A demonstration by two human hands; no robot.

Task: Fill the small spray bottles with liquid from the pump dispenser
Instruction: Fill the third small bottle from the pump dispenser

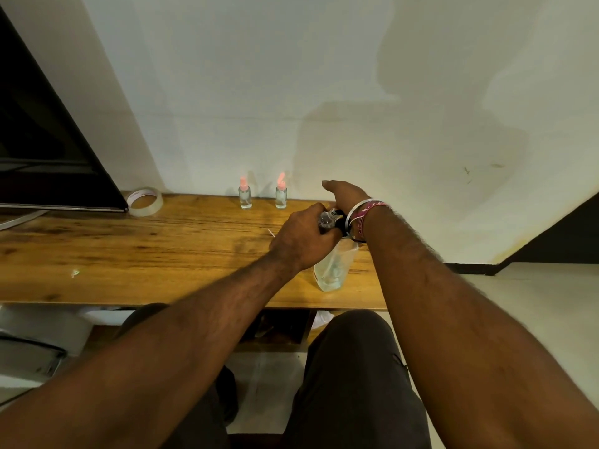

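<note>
My left hand grips a small clear spray bottle without its cap and holds it against the black pump head of the clear pump dispenser. The dispenser stands near the wooden table's front right edge. My right hand lies palm down over the pump head with its thumb stretched to the left; its fingers are hidden behind the hand. Two more small bottles with pink spray tops, one on the left and one on the right, stand by the wall at the back.
A roll of clear tape lies at the back left beside a dark monitor. A thin white stick lies just left of my left hand. The table ends just right of the dispenser.
</note>
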